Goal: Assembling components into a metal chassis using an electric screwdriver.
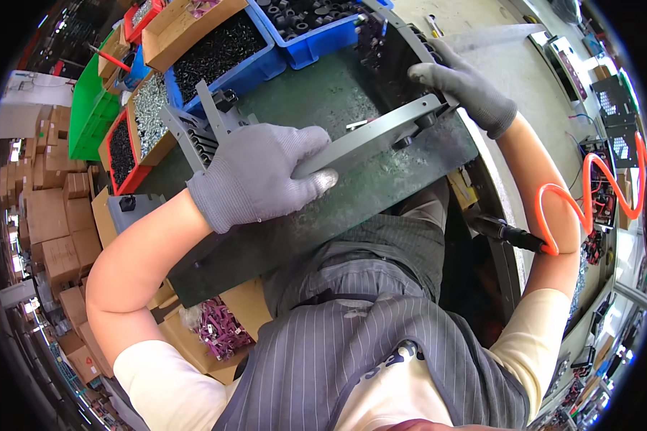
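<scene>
My left hand (262, 176), in a grey glove, is closed on the near end of a curved grey metal bar (374, 129). The bar slants over the dark green tabletop (352, 208), with black round feet (404, 142) on its underside near the far end. At the table's right edge my right hand (471, 90), also gloved, is closed on a long dark metal part (402, 36), its thumb toward the bar. What its fingertips touch is partly hidden. Just left of my left hand stand more grey metal brackets (212, 111).
Blue bins (284, 61) of black parts line the far side, beside a box of silver screws (151, 108) and a red bin (122, 154). A black power tool (507, 233) on an orange coiled hose (588, 172) hangs at right. Purple pieces (223, 327) lie in a carton below.
</scene>
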Available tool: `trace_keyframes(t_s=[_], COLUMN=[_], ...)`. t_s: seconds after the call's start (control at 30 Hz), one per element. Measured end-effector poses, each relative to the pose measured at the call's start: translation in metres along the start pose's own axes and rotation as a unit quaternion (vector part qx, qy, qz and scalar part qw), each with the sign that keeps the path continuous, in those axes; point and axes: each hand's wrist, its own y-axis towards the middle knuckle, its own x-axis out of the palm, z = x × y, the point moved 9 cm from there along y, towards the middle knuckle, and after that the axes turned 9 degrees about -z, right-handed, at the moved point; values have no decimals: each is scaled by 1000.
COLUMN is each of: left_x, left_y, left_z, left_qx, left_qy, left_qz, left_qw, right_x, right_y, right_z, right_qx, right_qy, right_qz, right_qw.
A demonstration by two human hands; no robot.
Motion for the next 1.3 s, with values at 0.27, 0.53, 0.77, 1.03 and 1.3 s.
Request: trace_keyframes(t_s=[0.27,0.53,0.77,1.03,1.3], left_x=[1,-130,-118,-80,-66], left_y=[1,-99,-301,-295,-263], left_z=[3,-75,-326,-411,-435], left_qx=[14,-47,-413,-470,-478], left_qy=[11,116,-102,-41,-13], left_qz=[-8,265,320,281,132], left_qw=[1000,956,846,836,868], right_x=[21,-21,-7,24,38], right_y=[-2,-39,-169,-195,-214], right_z=[12,90,151,131,138], right_qx=[-24,83,347,434,467], right_qy=[142,180,55,-259,15], right_qz=[-33,-74,-281,-366,-257], right_qw=[989,977,893,782,846])
